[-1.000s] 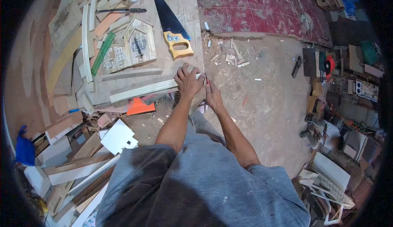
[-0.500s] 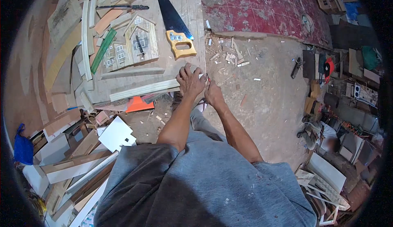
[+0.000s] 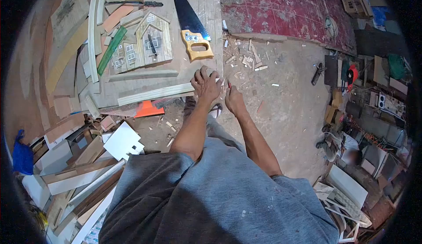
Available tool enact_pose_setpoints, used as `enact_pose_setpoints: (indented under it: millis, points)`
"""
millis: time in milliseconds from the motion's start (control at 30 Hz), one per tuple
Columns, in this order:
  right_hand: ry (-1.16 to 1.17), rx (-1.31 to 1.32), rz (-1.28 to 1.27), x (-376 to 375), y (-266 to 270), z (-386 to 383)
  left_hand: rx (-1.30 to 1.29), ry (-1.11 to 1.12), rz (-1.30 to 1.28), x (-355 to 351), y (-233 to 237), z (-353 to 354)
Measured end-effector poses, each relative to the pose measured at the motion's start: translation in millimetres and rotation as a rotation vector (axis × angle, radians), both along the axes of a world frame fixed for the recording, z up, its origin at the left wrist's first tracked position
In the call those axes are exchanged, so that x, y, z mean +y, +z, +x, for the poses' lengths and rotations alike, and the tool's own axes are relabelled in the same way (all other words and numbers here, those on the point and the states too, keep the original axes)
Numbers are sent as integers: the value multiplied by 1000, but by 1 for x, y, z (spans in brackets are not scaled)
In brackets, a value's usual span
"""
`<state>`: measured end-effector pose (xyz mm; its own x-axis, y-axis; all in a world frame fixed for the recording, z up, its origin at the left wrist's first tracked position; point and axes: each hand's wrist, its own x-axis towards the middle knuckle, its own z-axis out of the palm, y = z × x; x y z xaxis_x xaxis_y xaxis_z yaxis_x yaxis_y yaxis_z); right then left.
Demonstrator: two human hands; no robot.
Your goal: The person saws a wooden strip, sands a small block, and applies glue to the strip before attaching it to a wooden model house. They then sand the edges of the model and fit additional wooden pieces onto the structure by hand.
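My left hand (image 3: 205,85) presses on the right end of a long pale wood strip (image 3: 154,93), which lies along the near edge of the workbench (image 3: 184,74). Just right of the bench edge, my right hand (image 3: 234,99) is closed round a small red object (image 3: 229,85), perhaps a pencil; most of it is hidden. Above my left hand lies a handsaw (image 3: 193,28) with a yellow handle. To its left is a wooden house-shaped piece (image 3: 162,46) with a dark slim tool on it.
Offcuts and a green strip (image 3: 112,50) cover the bench's left side. Beneath the near edge shows an orange object (image 3: 149,108). Boards (image 3: 83,173) are heaped at lower left. Wood scraps (image 3: 248,59) litter the floor, and clutter lines the right side.
My right hand has moved slightly right and away from the strip's end, with the red object now showing more. My left hand stays on the strip. The whole view has shifted a little.
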<state>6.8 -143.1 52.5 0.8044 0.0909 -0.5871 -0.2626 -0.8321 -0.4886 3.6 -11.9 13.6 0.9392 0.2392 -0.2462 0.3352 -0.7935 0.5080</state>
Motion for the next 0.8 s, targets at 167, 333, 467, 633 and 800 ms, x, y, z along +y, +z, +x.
enact_pose_setpoints:
  millis: [167,333,467,633,800]
  points:
    - [-13,-58,48,10,3,-1,63,16,-12,-2,3,3]
    - [-47,-37,0,14,11,1,-22,-11,40,-1,-4,2]
    - [-27,5,-9,13,7,0,-7,-6,39,-3,-2,3]
    - [-27,17,-40,15,3,1,-18,5,26,-2,-2,3]
    - [15,15,-53,7,-16,-2,-22,-13,22,1,1,9]
